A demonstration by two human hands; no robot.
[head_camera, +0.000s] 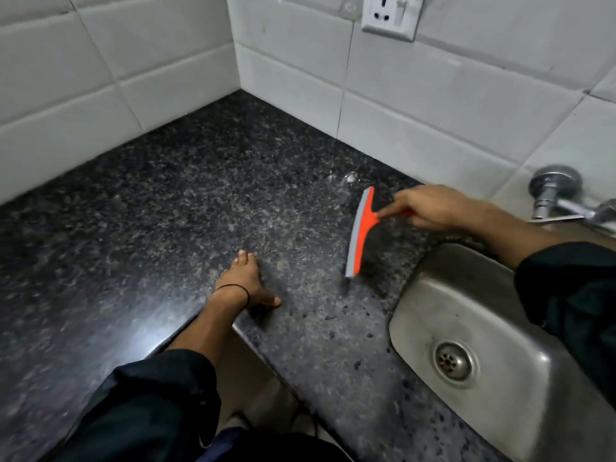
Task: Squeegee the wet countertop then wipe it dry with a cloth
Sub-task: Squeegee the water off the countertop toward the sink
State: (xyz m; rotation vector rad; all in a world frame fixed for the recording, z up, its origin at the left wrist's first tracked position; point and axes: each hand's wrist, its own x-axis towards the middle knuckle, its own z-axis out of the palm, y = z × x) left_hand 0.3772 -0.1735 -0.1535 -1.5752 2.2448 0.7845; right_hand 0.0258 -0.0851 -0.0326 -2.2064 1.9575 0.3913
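Now the right hand (430, 206) is wrapped around the handle of an orange squeegee (361, 230), fingers curled shut over it, with the index finger stretched forward along the neck toward the blade. The squeegee's grey rubber edge faces left and rests on the dark speckled surface (173, 208), with the blade running roughly from the back wall toward the front edge. It sits just left of the steel sink (466, 315), near the sink's back-left corner. Beyond the blade's far tip, near the back wall, a small patch of water (348, 178) glints on the stone.

The left hand (245, 281) lies flat on the surface close to its front edge, palm down, fingers held together and pointing toward the back corner, thumb spread out to the right. It holds nothing. A thin black band (233, 288) circles its wrist, and both forearms come out of dark sleeves (160, 395).

White tiles (110, 78) cover the two walls that meet at the back corner of the surface. A white wall socket (390, 15) is fixed high on the back wall, and a chrome tap (560, 198) projects from the tiles above the sink's back edge. A round drain (451, 360) shows in the sink's floor. No cloth is in view.
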